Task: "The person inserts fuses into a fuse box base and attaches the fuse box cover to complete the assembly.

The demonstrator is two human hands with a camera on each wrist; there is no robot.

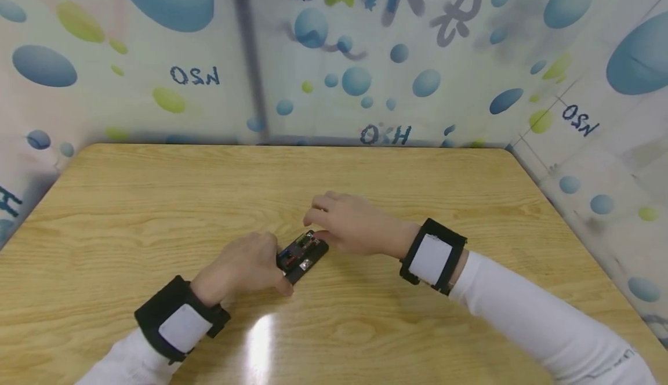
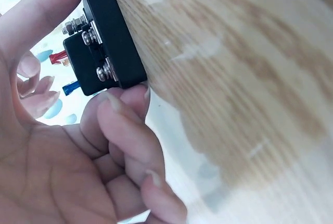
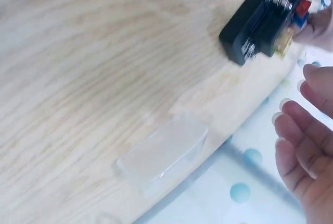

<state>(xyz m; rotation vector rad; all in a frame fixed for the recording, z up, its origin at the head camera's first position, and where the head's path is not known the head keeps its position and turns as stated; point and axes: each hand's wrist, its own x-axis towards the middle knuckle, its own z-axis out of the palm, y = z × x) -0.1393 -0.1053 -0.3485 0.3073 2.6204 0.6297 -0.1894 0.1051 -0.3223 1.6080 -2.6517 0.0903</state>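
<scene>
My left hand [image 1: 242, 263] grips a small black fuse block [image 1: 308, 263] on the table, with the thumb on one end and curled fingers at the other. In the left wrist view the block's base [image 2: 122, 36] stands edge-on, with silver screws along its side. A red blade fuse [image 2: 58, 57] and a blue blade fuse [image 2: 70, 87] stick out of it. The right wrist view also shows a yellow fuse [image 3: 283, 41]. Beside the block's far end, my right hand [image 1: 352, 222] hovers with loosely bent fingers [image 3: 294, 135] and nothing between them.
A clear plastic cover [image 3: 164, 148] lies on the wooden table [image 1: 156, 199] near its far edge. Behind the table rises a wall [image 1: 313, 101] with blue and green bubble patterns. Both wrists wear black bands [image 1: 433, 257] with white patches.
</scene>
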